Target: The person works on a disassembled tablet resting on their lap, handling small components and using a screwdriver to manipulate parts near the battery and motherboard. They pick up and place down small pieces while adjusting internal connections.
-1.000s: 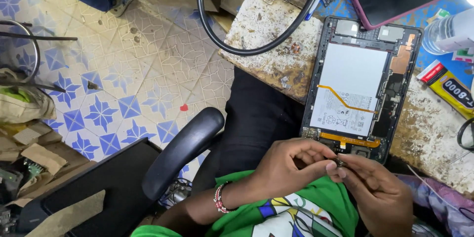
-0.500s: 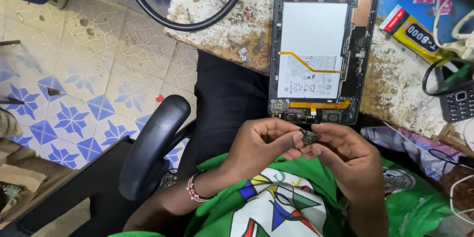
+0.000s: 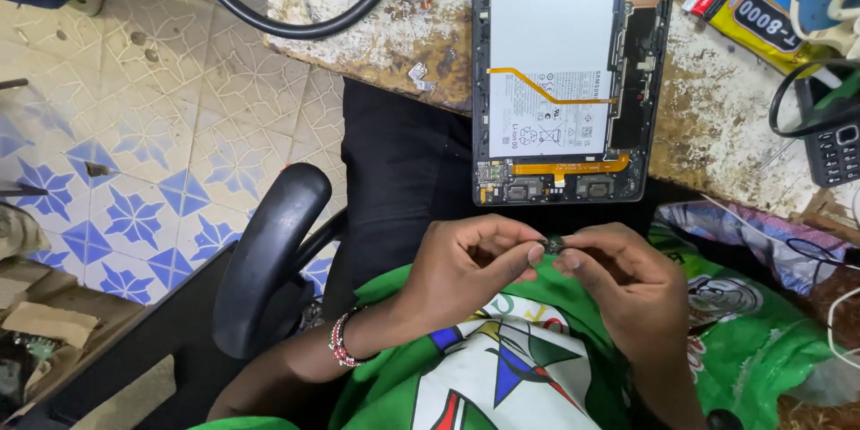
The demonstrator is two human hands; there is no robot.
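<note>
- Right now your left hand [image 3: 470,260] and your right hand [image 3: 618,273] meet in front of your chest, over the green shirt [image 3: 502,376], fingertips pinched together on a small dark part [image 3: 554,245].
- Both hands are closed in a fine pinch on that part; it is too small to say what it is, beyond dark and about the size of a fingertip.
- It sits between your two thumbs and forefingers, just below the near edge of the opened tablet [image 3: 560,81], not touching it.
- That tablet lies back-off on the worn worktop [image 3: 376,27], its white battery and orange flex strips exposed, its lower end overhanging the table edge toward you.
- Judging from this, you are at the handling stage: the part is being turned or checked in the fingers, away from the device.
- Any next move with it calls for a steady one-hand grip before the other lets go, since it hangs over your lap and could easily be lost there.
- Off to your right lie a yellow glue tube [image 3: 743,22] and a keypad phone [image 3: 838,148]; a black chair armrest [image 3: 269,260] stands at your left.
</note>
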